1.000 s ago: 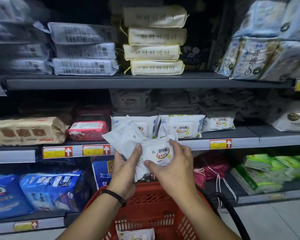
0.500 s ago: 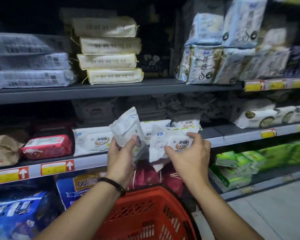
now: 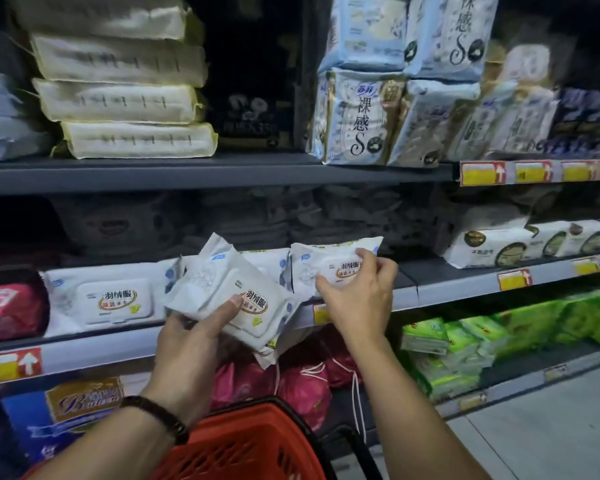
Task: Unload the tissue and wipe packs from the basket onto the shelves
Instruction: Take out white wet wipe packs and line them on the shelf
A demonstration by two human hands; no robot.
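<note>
My left hand grips a white wipe pack at the centre of the frame, thumb pressed on its lid. The pack is tilted and held in the air in front of the middle shelf. A second edge shows beneath it, perhaps another pack; I cannot tell. My right hand, just right of centre, pinches a matching pack at its lid, with the pack's far end over the shelf's front lip. It is close to the row of same-label packs lying on the shelf at the left. The red basket sits at the bottom centre under my forearms; what it holds is out of sight.

I judge this to be mid-placement, with the right pack going down first. The next move calls for sliding it back onto the shelf at the right end of that row, label facing out, then letting go. After that the left pack can come in beside it. The packs look soft and slick, so a flat push should serve better than a drop.
</note>
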